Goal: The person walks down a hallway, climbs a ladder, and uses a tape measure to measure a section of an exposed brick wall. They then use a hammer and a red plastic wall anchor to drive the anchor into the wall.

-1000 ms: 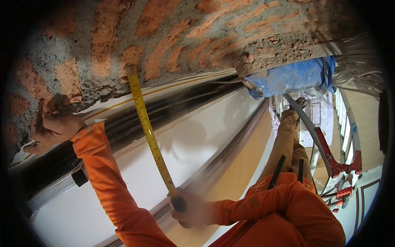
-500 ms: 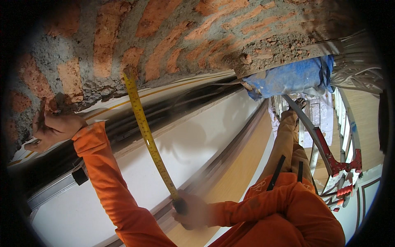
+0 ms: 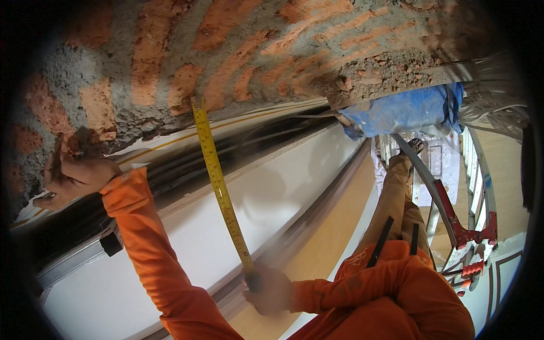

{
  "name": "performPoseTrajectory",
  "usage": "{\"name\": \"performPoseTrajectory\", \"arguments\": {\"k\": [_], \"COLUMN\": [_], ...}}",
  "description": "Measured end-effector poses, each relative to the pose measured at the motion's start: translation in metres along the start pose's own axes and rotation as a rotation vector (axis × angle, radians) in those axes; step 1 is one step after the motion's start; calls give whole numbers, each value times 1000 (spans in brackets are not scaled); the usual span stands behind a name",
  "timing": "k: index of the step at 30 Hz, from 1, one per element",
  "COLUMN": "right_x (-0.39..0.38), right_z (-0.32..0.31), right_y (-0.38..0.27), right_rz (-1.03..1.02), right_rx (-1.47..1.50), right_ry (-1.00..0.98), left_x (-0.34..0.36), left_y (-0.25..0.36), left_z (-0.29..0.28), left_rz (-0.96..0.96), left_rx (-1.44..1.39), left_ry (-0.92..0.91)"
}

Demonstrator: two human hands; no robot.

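My left hand rests at the broken lower edge of the brick-and-mortar wall on the left, fingers bent and apart, near a thin yellow line on a pale strip. My right hand, blurred at lower centre, is closed on a tape measure. Its yellow blade runs up across a white panel and a dark recess with cables, its tip at the bottom of the brickwork. Both forearms are in orange sleeves; my legs show at the right.
Blue crumpled sheeting hangs at upper right beside bundled grey cables. An aluminium ladder with red fittings stands at the right. Below my feet lies a pale printed sheet. A metal bar crosses the lower left.
Since half a second ago the tape's tip has shifted right along the brick edge, and my right hand slightly right. My left hand has stayed nearly still.
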State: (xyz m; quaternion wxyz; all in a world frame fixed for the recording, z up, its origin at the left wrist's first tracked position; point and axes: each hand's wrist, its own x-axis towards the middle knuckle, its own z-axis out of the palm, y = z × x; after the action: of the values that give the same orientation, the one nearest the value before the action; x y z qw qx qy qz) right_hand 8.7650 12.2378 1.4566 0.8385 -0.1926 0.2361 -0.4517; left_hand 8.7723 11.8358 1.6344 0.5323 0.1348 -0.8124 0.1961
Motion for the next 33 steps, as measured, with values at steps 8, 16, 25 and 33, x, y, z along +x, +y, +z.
{"name": "performPoseTrajectory", "arguments": {"k": [8, 16, 25, 33], "right_x": [-3, -3, 3, 11], "right_z": [-3, 3, 2, 3], "right_y": [-6, 13, 16, 20], "right_rz": [107, -31, -30, -99], "right_rx": [-51, -154, -196, -131], "right_ry": [-95, -70, -87, -31], "left_x": [5, 3, -2, -8], "left_y": [4, 30, 22, 9], "left_z": [-9, 15, 16, 20], "left_rz": [-1, 60, 15, 43], "left_rx": [51, 117, 23, -90], "left_ry": [15, 95, 83, 124]}}
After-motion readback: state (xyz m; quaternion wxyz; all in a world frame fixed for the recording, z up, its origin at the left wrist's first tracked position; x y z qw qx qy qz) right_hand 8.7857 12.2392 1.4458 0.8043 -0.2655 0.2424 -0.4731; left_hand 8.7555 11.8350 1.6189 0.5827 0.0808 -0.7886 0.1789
